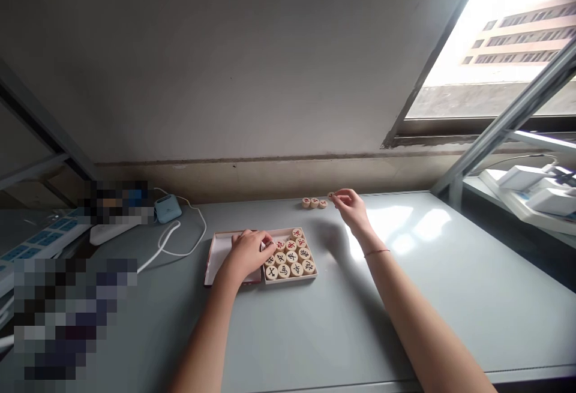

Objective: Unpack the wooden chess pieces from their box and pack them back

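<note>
Round wooden pieces with red and black characters (292, 257) lie in rows inside a shallow box (290, 281). Beside it on the left is the box's lid or second half (222, 249), partly covered by my left hand (249, 253). The fingertips of that hand are pressed together at the upper left pieces; whatever they pinch is too small to make out. My right hand (350, 206) pinches one round piece (331, 195) near the table's back edge. Just left of it, a short row of three red-marked pieces (315, 203) sits on the table.
On the grey table (288, 333), a light blue device (167, 208) and a white cable (165, 239) lie at the left, near power strips (40, 240). A wall runs behind. White boxes (524, 180) rest on a shelf at the right, beyond a metal post.
</note>
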Demonstrator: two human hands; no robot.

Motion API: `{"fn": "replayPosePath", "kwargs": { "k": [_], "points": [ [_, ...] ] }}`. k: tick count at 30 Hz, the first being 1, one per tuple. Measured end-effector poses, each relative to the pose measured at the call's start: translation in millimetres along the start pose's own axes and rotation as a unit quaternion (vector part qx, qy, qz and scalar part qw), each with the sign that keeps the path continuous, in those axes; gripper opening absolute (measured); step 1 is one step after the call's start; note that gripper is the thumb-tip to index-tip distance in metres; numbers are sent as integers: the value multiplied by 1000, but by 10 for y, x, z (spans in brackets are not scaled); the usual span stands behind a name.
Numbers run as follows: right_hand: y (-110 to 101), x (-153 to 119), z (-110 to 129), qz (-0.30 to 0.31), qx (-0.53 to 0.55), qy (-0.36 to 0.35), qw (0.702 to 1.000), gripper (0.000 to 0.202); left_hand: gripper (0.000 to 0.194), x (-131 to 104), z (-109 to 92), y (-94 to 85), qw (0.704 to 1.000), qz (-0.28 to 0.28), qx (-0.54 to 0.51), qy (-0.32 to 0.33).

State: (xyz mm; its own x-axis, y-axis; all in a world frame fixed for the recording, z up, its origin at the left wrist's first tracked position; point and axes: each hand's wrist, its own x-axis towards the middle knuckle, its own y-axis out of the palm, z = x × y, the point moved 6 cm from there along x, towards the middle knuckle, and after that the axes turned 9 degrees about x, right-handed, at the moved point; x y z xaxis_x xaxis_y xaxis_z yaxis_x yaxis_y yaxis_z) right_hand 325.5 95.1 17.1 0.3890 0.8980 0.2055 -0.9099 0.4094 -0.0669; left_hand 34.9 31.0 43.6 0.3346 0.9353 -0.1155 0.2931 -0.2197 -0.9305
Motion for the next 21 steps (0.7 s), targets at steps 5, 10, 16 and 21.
{"fn": "replayPosePath", "kwargs": {
  "k": [5,10,16,21],
  "points": [
    [50,87,-311,-11,-71,-3,997,35,27,22,11,19,1000,-8,1,-1],
    [148,155,-388,-49,-161,-14,986,23,27,30,13,12,1000,-3,7,-4],
    [118,126,-382,-53,-187,-54,979,34,25,36,4,13,1000,-5,22,-5],
    [199,84,-375,9,-230,-83,970,33,25,44,1,20,999,-12,29,-5]
  ]
}}
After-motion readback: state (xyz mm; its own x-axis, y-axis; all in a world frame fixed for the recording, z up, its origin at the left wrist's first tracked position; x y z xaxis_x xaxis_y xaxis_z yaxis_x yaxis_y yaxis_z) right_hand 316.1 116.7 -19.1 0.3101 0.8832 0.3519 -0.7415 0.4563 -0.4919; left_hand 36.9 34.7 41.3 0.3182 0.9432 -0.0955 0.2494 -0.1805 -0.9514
